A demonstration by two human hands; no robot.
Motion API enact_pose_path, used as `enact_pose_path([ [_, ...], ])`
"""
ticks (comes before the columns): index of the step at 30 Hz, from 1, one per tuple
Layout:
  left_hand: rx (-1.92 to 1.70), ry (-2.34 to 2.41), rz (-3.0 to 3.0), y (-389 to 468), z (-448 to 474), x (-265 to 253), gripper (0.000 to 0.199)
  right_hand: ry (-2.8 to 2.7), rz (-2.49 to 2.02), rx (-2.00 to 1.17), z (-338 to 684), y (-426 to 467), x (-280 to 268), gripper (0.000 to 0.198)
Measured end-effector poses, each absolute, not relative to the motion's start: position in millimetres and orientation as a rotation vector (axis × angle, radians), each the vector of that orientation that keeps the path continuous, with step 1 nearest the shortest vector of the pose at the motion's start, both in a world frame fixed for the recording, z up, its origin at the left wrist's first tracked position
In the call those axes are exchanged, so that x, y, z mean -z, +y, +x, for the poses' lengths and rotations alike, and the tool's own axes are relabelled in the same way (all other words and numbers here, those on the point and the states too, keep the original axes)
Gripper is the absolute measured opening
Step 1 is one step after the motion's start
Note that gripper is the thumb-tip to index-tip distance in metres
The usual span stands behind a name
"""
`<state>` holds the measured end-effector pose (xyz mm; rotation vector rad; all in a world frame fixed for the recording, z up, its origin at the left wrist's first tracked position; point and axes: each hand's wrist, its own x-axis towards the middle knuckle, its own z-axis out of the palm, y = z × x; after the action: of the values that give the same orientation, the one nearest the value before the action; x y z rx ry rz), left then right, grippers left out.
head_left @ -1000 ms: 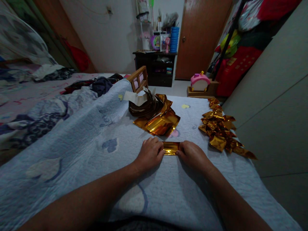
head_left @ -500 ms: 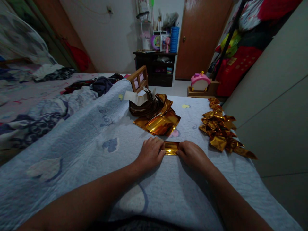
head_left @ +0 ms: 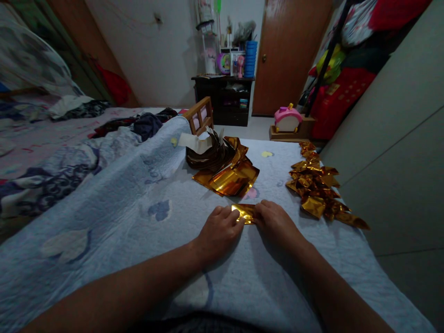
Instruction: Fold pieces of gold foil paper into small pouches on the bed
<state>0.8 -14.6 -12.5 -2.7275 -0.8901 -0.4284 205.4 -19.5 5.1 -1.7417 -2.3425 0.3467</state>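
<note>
A folded strip of gold foil paper (head_left: 247, 214) lies on the quilt between my two hands. My left hand (head_left: 222, 227) has its fingers closed on the strip's left part, with the thumb along the near edge. The right end is pinched by my right hand (head_left: 274, 221), which covers that end. Beyond the hands sits a stack of gold foil sheets (head_left: 233, 178), loosely fanned, with brown and white undersides showing at its back. To the right is a pile of folded gold foil pieces (head_left: 314, 185), several of them pointed at the ends.
The pale blue quilt (head_left: 166, 277) spreads under everything and rises on the left. A grey cabinet (head_left: 395, 162) borders the right side. Past the quilt's far edge stand a wooden bed post (head_left: 201, 113), a pink toy (head_left: 287, 119) and a dark shelf (head_left: 224, 99).
My left fingers have shifted on the strip, and its far left corner now shows beyond them. My right hand has moved slightly left and keeps its pinch.
</note>
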Motion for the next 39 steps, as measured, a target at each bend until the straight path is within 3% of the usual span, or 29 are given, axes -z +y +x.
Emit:
enact_pose_path([
  [7, 0.408, -0.686, -2.800, -11.8, 2.4, 12.2, 0.013, -2.546, -1.515, -0.358, 195.3, -26.4, -9.8, 0.021],
  [24, 0.333, -0.774, -2.765, -22.7, -0.7, 10.6, 0.014, -2.658, -1.424, -0.395, 204.4, -42.7, -29.0, 0.035],
  [32, 0.359, -0.726, -2.805, -18.5, -2.9, 11.4, 0.017, -2.392, -1.568, -0.523, 195.2, -27.8, -14.9, 0.026],
  [39, 0.372, -0.722, -2.818, -20.2, -3.1, 14.5, 0.015, -2.321, -1.875, -0.242, 172.8, -23.9, -2.3, 0.015],
])
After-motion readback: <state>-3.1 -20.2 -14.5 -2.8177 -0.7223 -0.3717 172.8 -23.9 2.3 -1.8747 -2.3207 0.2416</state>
